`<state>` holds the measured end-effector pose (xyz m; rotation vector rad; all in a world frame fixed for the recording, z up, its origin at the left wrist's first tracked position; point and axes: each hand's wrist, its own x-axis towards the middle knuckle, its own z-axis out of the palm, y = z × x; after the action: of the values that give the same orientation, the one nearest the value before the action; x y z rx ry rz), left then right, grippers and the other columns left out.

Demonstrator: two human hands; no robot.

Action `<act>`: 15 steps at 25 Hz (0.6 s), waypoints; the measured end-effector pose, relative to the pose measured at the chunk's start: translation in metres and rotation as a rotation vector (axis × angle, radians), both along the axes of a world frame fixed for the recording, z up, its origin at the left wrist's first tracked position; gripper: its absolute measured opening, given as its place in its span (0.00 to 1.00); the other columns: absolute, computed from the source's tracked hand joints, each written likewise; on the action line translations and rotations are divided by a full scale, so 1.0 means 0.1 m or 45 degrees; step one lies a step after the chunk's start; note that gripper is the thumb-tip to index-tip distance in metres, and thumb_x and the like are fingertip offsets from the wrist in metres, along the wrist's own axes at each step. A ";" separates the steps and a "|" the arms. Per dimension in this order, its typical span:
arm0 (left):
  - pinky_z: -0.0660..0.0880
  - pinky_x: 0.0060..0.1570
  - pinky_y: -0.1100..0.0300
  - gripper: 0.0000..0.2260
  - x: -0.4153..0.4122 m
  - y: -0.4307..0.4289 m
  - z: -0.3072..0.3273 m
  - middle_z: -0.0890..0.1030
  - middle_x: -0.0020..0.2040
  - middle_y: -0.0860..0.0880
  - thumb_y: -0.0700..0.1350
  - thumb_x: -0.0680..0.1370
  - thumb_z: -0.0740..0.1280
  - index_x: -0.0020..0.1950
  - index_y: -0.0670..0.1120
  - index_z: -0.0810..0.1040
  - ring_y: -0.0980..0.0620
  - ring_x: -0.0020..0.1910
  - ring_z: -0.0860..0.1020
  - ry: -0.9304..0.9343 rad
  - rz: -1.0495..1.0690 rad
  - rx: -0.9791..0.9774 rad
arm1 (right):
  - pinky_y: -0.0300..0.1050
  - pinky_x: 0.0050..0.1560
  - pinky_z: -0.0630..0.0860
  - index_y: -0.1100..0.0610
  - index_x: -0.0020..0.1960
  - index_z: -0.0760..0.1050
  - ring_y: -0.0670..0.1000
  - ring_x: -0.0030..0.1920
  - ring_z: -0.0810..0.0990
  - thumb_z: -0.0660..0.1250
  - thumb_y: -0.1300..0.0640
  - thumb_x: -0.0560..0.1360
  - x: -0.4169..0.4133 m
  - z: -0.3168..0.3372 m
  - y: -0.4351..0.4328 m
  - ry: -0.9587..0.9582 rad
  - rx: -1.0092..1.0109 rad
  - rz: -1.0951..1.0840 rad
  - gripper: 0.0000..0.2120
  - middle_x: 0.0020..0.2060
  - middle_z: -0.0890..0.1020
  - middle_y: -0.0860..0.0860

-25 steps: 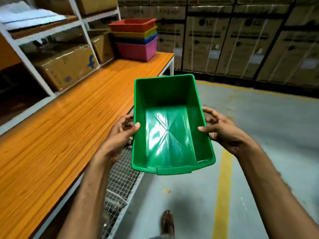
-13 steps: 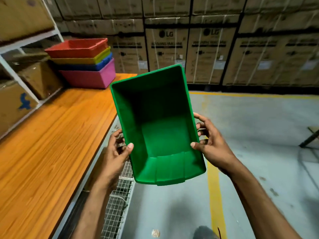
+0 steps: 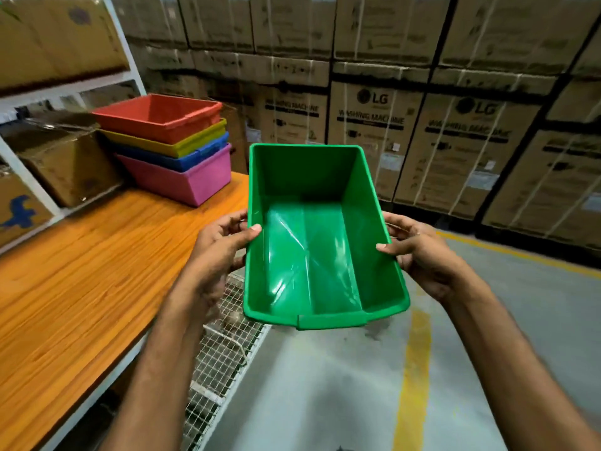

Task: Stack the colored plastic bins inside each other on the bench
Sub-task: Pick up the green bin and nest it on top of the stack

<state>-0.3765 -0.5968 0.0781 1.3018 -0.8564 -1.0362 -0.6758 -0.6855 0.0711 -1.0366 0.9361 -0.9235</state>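
I hold an empty green bin (image 3: 318, 249) in the air beside the bench, open side up. My left hand (image 3: 221, 249) grips its left wall with the thumb over the rim. My right hand (image 3: 419, 252) grips the right wall the same way. On the far end of the wooden bench (image 3: 81, 281) stands a nested stack: a pink bin (image 3: 192, 180) at the bottom, then a blue bin (image 3: 201, 156), a yellow bin (image 3: 182, 143) and a red bin (image 3: 162, 117) on top. The green bin is to the right of the stack and nearer to me.
White shelving (image 3: 29, 180) with cardboard boxes (image 3: 68, 164) runs along the bench's left side. A wire mesh rack (image 3: 224, 353) sits under the bench edge. Stacked washing machine cartons (image 3: 455, 141) form a wall ahead. The grey floor carries a yellow line (image 3: 413, 369).
I have come closer to the bin stack, which now looks larger and nearer. The green bin has levelled out from a leftward tilt, still held by both hands.
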 end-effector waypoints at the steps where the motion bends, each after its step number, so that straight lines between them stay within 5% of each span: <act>1: 0.76 0.29 0.69 0.14 -0.01 -0.18 0.11 0.80 0.46 0.50 0.35 0.78 0.69 0.61 0.48 0.80 0.62 0.36 0.82 0.026 0.045 0.000 | 0.44 0.52 0.84 0.63 0.72 0.73 0.59 0.67 0.80 0.60 0.82 0.72 0.01 0.13 -0.27 -0.030 0.008 0.041 0.31 0.68 0.80 0.62; 5: 0.82 0.38 0.65 0.13 0.07 -0.71 0.59 0.82 0.55 0.44 0.36 0.78 0.69 0.60 0.48 0.80 0.56 0.46 0.83 0.047 0.194 -0.117 | 0.48 0.59 0.82 0.62 0.71 0.75 0.59 0.67 0.80 0.64 0.76 0.67 0.20 0.60 -1.12 -0.202 -0.041 0.214 0.33 0.68 0.80 0.61; 10: 0.79 0.48 0.55 0.18 0.55 -1.35 0.99 0.83 0.63 0.40 0.39 0.77 0.71 0.67 0.48 0.79 0.45 0.58 0.82 -0.079 0.379 -0.366 | 0.36 0.33 0.82 0.63 0.74 0.71 0.48 0.46 0.88 0.58 0.80 0.73 0.89 1.01 -2.05 -0.251 -0.225 0.410 0.32 0.68 0.79 0.58; 13: 0.80 0.51 0.54 0.17 0.91 -1.67 1.11 0.84 0.61 0.45 0.39 0.79 0.70 0.66 0.51 0.80 0.45 0.61 0.82 -0.167 0.509 -0.471 | 0.47 0.55 0.84 0.62 0.75 0.70 0.54 0.62 0.84 0.57 0.82 0.74 1.44 1.13 -2.61 -0.279 -0.313 0.466 0.33 0.69 0.79 0.58; 15: 0.80 0.51 0.56 0.18 1.12 -1.84 1.25 0.85 0.60 0.48 0.39 0.79 0.69 0.68 0.51 0.79 0.48 0.60 0.82 -0.214 0.552 -0.546 | 0.48 0.60 0.82 0.60 0.74 0.71 0.55 0.66 0.82 0.59 0.83 0.73 1.77 1.23 -2.95 -0.325 -0.356 0.507 0.34 0.68 0.81 0.57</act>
<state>-0.2646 -0.7812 0.2031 1.1438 -0.8179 -0.3788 -0.4986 -0.9801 0.1946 -1.2519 0.3729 -0.8378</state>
